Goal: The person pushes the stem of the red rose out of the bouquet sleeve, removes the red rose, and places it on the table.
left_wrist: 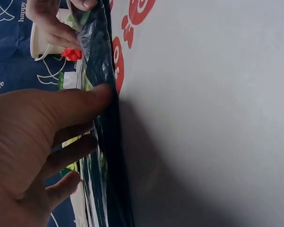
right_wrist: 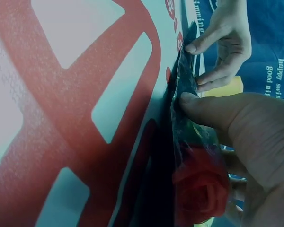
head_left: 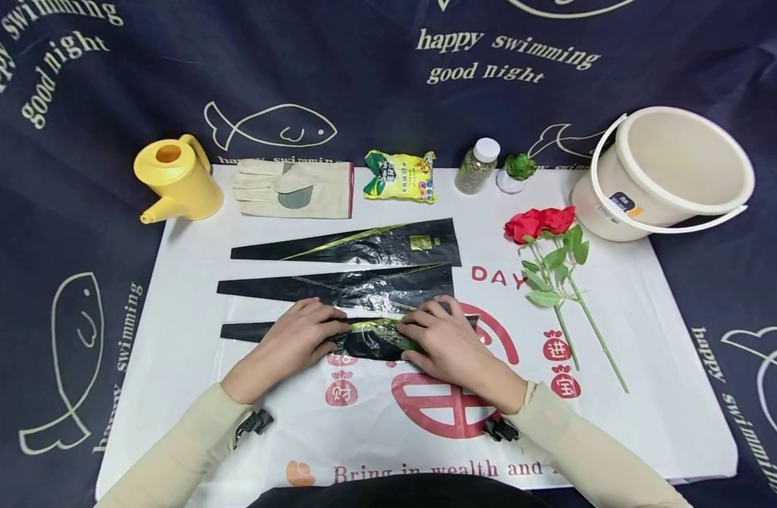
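Observation:
A black flower sleeve with clear, shiny film [head_left: 370, 342] lies across the near row, its narrow end to the left. My left hand [head_left: 299, 331] pinches its middle between thumb [left_wrist: 97, 99] and fingers. Further right, my right hand [head_left: 448, 339] grips the same sleeve near its wide end, thumb [right_wrist: 199, 109] on the near side. A red rose [right_wrist: 201, 194] shows at that end in the right wrist view; the hand hides it in the head view. Two more black sleeves, a middle one [head_left: 267, 288] and a far one [head_left: 337, 243], lie flat beyond the hands.
Two red roses [head_left: 540, 222] with green stems lie to the right, before a beige bucket [head_left: 607, 187]. Along the back stand a yellow watering can [head_left: 185, 185], work gloves [head_left: 255, 190], a yellow packet [head_left: 401, 178], a jar [head_left: 476, 173] and a small potted plant [head_left: 514, 176].

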`<act>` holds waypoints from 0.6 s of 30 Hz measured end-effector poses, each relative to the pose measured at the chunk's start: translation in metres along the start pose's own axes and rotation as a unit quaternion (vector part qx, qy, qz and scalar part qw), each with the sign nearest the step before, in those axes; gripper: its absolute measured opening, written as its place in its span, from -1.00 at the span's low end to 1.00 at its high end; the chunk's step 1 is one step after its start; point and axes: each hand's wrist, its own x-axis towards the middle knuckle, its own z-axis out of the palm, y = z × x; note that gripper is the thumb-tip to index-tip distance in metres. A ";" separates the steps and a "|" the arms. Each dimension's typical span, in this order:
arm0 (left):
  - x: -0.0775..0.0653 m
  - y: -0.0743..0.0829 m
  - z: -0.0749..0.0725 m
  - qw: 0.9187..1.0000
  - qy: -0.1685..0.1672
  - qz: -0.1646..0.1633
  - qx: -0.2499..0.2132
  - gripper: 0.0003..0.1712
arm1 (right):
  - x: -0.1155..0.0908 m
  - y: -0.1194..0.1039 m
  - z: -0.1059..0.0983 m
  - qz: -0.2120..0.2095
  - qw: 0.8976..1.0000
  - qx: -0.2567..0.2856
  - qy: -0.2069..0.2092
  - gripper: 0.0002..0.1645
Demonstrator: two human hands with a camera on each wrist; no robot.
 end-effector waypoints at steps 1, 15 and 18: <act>0.001 0.000 0.001 1.000 0.002 0.001 0.001 -0.54 | 0.000 0.000 0.001 0.001 1.000 0.002 0.002 -0.52; 0.010 -0.004 -0.008 0.996 -0.003 0.000 -0.093 -0.70 | 0.001 -0.003 -0.003 -0.015 1.000 0.013 0.024 -0.72; 0.012 -0.004 -0.013 0.993 -0.021 -0.029 -0.110 -0.73 | 0.001 -0.002 -0.007 -0.017 0.999 0.014 0.037 -0.78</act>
